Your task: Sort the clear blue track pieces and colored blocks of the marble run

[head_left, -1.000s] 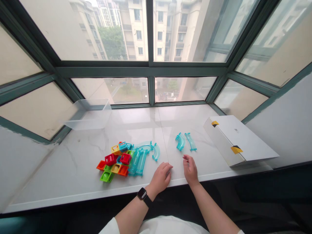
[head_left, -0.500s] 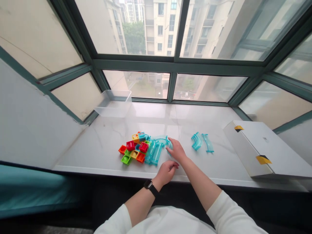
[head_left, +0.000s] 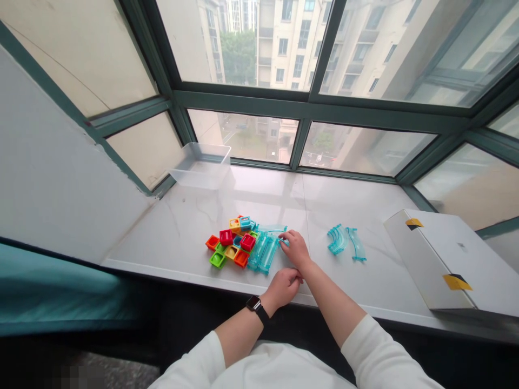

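A heap of coloured square blocks [head_left: 231,246] in red, orange, yellow and green lies on the white marble sill [head_left: 357,205]. Clear teal track pieces [head_left: 263,251] lie against its right side. My right hand [head_left: 295,248] reaches across to them, its fingers closed on a curved teal track piece [head_left: 275,229]. My left hand [head_left: 284,286], with a black watch on its wrist, rests near the sill's front edge, fingers curled with nothing visible in them. Two more curved teal pieces [head_left: 346,240] lie apart to the right.
A clear plastic tub [head_left: 200,165] stands at the back left by the window. A white flat box [head_left: 450,265] with yellow and black corner marks lies at the right. Window frames enclose the sill; a wall slants in at the left.
My right hand crossed from the sill's front edge to the teal track pieces and closed on a curved one. The view swung left and down. My left hand stayed near the edge.
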The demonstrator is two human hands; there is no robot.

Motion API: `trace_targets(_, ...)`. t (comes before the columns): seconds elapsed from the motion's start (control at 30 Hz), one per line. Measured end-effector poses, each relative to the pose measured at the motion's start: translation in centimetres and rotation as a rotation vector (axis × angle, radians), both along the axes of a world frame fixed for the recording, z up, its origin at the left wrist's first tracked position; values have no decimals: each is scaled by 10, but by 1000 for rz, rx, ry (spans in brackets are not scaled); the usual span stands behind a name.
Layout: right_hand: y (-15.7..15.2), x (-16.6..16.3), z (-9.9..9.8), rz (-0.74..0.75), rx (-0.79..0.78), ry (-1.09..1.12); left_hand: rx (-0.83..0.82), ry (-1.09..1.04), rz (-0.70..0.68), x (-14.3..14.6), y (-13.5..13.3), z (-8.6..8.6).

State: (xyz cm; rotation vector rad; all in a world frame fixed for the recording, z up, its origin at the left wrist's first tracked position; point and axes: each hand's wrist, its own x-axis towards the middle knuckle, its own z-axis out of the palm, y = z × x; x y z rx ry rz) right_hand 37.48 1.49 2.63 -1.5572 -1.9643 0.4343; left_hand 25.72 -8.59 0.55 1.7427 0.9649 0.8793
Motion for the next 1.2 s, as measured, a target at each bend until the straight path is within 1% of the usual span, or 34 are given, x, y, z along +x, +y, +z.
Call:
trace_targets(0.13,-3,0,10,-30,-1,175,8,-7,-11,0,0,1)
trace_targets(0.2,-5,1,15,-66,-33,254,6,0,-12,-1,0,1)
trace_targets(0.37,-7,5,24,-165,-208,414,21,27,-16,-1,0,1)
trace_targets(0.5,-5,9,26,-196,-361,559,29,37,-4,0,0,1)
trace_targets(0.6,-3,13,25,-197,-465,561,27,42,-3,0,0,2)
trace_targets(0.77,-2,22,21,-186,-585,466,35,55,-5,-1,-1,3)
trace_targets(0.93,-4,30,18,-214,-616,393,34,64,-8,-1,-1,5)
trace_targets(1.2,-8,42,29,-258,-631,443,29,54,-11,-2,-2,7)
